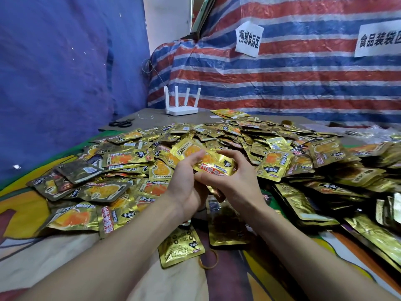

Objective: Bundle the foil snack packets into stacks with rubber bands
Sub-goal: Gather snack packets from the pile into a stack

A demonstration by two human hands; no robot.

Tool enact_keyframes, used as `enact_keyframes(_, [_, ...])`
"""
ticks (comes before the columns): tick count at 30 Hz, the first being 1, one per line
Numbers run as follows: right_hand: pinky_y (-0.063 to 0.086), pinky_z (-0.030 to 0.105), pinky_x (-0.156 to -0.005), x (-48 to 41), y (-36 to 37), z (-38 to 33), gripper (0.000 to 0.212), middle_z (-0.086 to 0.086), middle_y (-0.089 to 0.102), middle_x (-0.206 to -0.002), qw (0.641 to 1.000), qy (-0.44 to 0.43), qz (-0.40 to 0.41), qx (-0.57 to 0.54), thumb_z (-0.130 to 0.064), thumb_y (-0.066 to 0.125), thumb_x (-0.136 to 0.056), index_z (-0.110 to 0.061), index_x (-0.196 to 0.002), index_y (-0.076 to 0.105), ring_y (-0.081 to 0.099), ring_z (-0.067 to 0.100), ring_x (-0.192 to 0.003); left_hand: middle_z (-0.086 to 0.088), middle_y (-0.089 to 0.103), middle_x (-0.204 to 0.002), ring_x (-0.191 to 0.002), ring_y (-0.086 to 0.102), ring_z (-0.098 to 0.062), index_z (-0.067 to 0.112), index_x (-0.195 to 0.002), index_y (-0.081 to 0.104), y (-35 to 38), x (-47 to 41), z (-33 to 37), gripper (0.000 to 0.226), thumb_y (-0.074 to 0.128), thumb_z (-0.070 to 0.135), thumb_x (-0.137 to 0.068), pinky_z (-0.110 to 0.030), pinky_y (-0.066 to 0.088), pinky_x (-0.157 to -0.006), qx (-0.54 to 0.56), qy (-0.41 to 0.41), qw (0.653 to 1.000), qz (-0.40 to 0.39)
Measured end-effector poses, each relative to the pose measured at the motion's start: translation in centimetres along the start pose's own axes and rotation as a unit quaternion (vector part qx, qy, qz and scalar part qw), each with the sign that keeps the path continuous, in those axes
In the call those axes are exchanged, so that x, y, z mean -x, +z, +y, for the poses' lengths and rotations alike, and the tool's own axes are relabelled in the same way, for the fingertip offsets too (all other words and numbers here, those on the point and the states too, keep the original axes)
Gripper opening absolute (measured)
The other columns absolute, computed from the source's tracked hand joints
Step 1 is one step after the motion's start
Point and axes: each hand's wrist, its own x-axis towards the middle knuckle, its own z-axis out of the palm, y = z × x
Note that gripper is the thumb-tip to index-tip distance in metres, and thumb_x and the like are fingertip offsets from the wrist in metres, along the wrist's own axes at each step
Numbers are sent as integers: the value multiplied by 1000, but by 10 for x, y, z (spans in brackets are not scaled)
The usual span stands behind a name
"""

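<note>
Left hand (186, 183) & right hand (235, 184), fingers (233, 158) curled round a small foil-packet stack (213, 165) over the heap (282, 148). Square edges tight, keep one hand pinching, b4 fetching the rubber band (208, 260) on the cloth.

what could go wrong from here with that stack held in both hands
1. Both the left hand and right hand grip the stack of packets; the rubber band lies on the cloth nearer the person, so freeing a hand to fetch it could let the slick foil fan out.
2. A dropped packet would likely get lost in the loose pile below.
</note>
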Motion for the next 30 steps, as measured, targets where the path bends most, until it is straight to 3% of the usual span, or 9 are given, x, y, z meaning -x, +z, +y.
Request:
enact_keyframes(4, [52,19,-55,-2,-2,-2,71,-3,62,-112,999,8,-51,-8,-10,95,-59,-20,-119,58,69,-1,-74,-16,73,-84,-67,72,-30,1,-91,74,-2,-2,5,29,60,26,-92,-39,60,-61,6,-9,1000,-1])
enact_keyframes(7, [62,43,-77,-3,2,1,60,-3,69,-114,997,29,-61,-48,-15,79,-59,-12,-116,62,72,17,-94,-18,74,-97,-84,73,-35,4,-103,70,-3,-3,10,24,57,15,-86,-49,55,-93,32,10,999,-9])
enact_keyframes(11, [57,60,-88,-8,3,6,15,11,73,-96,995,68,-36,-66,-12,72,-90,-7,-103,71,72,24,-91,-12,72,-85,-80,73,-31,4,-69,77,-7,-2,14,20,61,11,-76,-48,57,-87,39,46,997,-48])
enact_keyframes(15, [61,52,-79,-10,4,9,9,6,73,-91,996,78,-23,-39,-10,64,-96,-9,-103,69,73,18,-82,-9,63,-85,-96,64,-34,6,-84,66,-6,-1,12,15,64,21,-88,-55,49,-100,16,34,999,-33])
enact_keyframes(19, [62,45,-70,-8,7,7,35,13,71,-109,991,109,-65,-49,-23,77,-88,-9,-115,60,73,29,-91,-2,67,-75,-64,68,-20,18,-71,74,-3,-3,10,32,64,38,-94,-37,54,-76,2,56,998,-9])
enact_keyframes(21, [59,37,-62,-7,5,3,34,11,74,-101,980,145,-114,-72,-17,82,-82,-9,-110,66,74,27,-83,0,68,-70,-63,69,-19,25,-67,79,-3,-4,9,37,61,42,-95,-38,54,-75,-22,81,996,-2])
enact_keyframes(23, [57,31,-54,-6,1,-3,14,6,75,-88,961,184,-165,-121,-7,79,-81,-11,-94,74,74,23,-72,-6,67,-79,-72,69,-24,21,-95,79,-4,-5,7,22,64,38,-92,-41,55,-77,-30,101,994,6])
enact_keyframes(26, [58,32,-55,-10,-9,-8,8,9,71,-85,953,201,-182,-133,-2,74,-81,-9,-85,75,72,24,-70,-16,71,-102,-88,72,-34,9,-116,67,-1,-1,3,46,73,37,-80,-46,58,-79,-91,95,991,22])
enact_keyframes(30, [54,30,-53,-14,-24,-17,5,8,67,-71,970,187,-134,-77,-9,75,-81,-7,-84,71,63,19,-57,0,65,-109,-99,66,-18,22,-118,53,0,4,-3,59,77,53,-75,-27,50,-69,-307,207,922,108])
